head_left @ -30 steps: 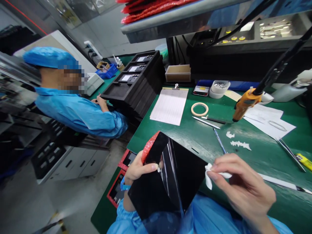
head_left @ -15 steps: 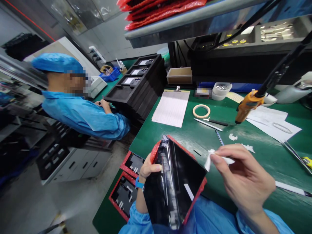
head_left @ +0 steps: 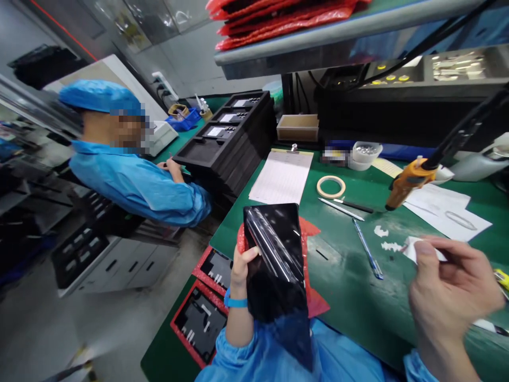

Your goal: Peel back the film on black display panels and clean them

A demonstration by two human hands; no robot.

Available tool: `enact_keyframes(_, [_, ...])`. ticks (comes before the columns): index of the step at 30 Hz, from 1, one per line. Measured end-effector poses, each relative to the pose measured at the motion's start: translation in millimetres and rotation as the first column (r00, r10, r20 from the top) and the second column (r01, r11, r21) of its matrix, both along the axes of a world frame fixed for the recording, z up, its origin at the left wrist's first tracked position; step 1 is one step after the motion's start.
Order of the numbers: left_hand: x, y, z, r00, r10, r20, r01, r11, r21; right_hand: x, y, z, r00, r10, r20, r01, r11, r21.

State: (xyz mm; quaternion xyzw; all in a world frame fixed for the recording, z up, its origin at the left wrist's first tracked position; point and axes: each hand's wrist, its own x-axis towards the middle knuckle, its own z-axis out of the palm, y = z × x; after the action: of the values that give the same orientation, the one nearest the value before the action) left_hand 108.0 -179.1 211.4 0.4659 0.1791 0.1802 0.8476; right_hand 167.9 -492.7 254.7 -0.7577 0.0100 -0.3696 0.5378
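Note:
My left hand (head_left: pixel 242 270) is closed on the left edge of a flat, glossy black panel (head_left: pixel 274 265), its thumb on the front face. Bright light streaks reflect across the panel, which is tilted up toward me. Red bubble wrap (head_left: pixel 308 270) shows behind it and along its right side. Between the thumb and fingers of my right hand (head_left: pixel 449 286) is a crumpled white wipe (head_left: pixel 411 249), held over the right part of the green bench. Small torn white scraps (head_left: pixel 392 246) lie just left of the wipe. A blue pen (head_left: pixel 366 249) rests between the panel and my right hand.
A tape roll (head_left: pixel 331 187), a clipboard (head_left: pixel 281 178) and an orange electric screwdriver (head_left: pixel 411 183) are on or above the bench. Black trays (head_left: pixel 230 143) stand stacked at the back left, beside a co-worker in blue (head_left: pixel 135 175). Red-edged units (head_left: pixel 201 321) lie at lower left.
My right hand has moved right with the wipe, away from the panel. The panel has turned more upright, its reflections have shifted, and more red wrap shows on its right.

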Motion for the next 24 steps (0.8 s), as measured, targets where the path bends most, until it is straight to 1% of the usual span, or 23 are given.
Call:
enact_keyframes(1, [0.4, -0.1, -2.8, 0.999, 0.028, 0.015, -0.029, 0.999, 0.023, 6.4, -0.8, -5.2, 1.000, 0.016, -0.009, -0.017, 0.999, -0.028])
enact_keyframes(3, [0.3, -2.4, -9.1, 0.996, 0.083, 0.044, -0.085, 0.994, 0.069, 15.9, 1.8, -12.3, 0.993, 0.100, -0.059, -0.105, 0.990, -0.089])
enact_keyframes(5, [-0.8, -7.0, -14.6, 0.990, 0.126, 0.062, -0.132, 0.985, 0.111, 16.8, 10.0, -11.2, 0.974, 0.202, -0.100, -0.214, 0.970, -0.119])
enact_keyframes(6, [-1.7, -9.9, -16.8, 0.988, 0.138, 0.066, -0.146, 0.981, 0.131, 13.5, 15.6, -6.8, 0.961, 0.256, -0.110, -0.268, 0.956, -0.120])
enact_keyframes(8, [-4.2, -16.0, -20.7, 0.986, 0.153, 0.067, -0.162, 0.973, 0.165, 0.4, 27.6, 8.4, 0.920, 0.375, -0.109, -0.386, 0.917, -0.103])
enact_keyframes(9, [-6.0, -19.0, -22.7, 0.985, 0.159, 0.065, -0.168, 0.969, 0.178, -7.9, 33.1, 18.0, 0.890, 0.445, -0.102, -0.454, 0.886, -0.093])
enact_keyframes(11, [-11.1, -24.5, -27.1, 0.983, 0.173, 0.059, -0.181, 0.963, 0.197, -23.9, 42.6, 37.4, 0.796, 0.603, -0.060, -0.606, 0.793, -0.060])
enact_keyframes(12, [-14.4, -26.8, -29.4, 0.982, 0.182, 0.057, -0.190, 0.961, 0.203, -30.2, 46.4, 45.7, 0.759, 0.651, -0.029, -0.651, 0.757, -0.046])
enact_keyframes(13, [-18.2, -28.9, -31.4, 0.980, 0.193, 0.057, -0.201, 0.958, 0.206, -34.8, 49.7, 52.5, 0.735, 0.678, 0.005, -0.678, 0.735, -0.033])
enact_keyframes(14, [-22.3, -30.7, -33.1, 0.977, 0.204, 0.057, -0.212, 0.955, 0.207, -37.7, 52.3, 57.6, 0.728, 0.685, 0.027, -0.685, 0.728, -0.019])
enact_keyframes(16, [-31.1, -33.1, -34.4, 0.973, 0.224, 0.056, -0.231, 0.951, 0.207, -39.7, 56.0, 63.4, 0.748, 0.661, 0.059, -0.662, 0.750, -0.014])
enact_keyframes(18, [-39.6, -33.9, -33.0, 0.971, 0.233, 0.044, -0.237, 0.949, 0.209, -39.1, 57.8, 64.9, 0.758, 0.648, 0.073, -0.648, 0.761, -0.028])
enact_keyframes(20, [-47.4, -32.9, -29.7, 0.973, 0.229, 0.019, -0.228, 0.948, 0.222, -38.6, 58.6, 64.6, 0.757, 0.648, 0.083, -0.647, 0.761, -0.039])
enact_keyframes(24, [-58.2, -25.6, -24.9, 0.972, 0.235, -0.025, -0.219, 0.934, 0.281, -39.2, 60.0, 62.7, 0.717, 0.681, 0.147, -0.684, 0.729, -0.036])
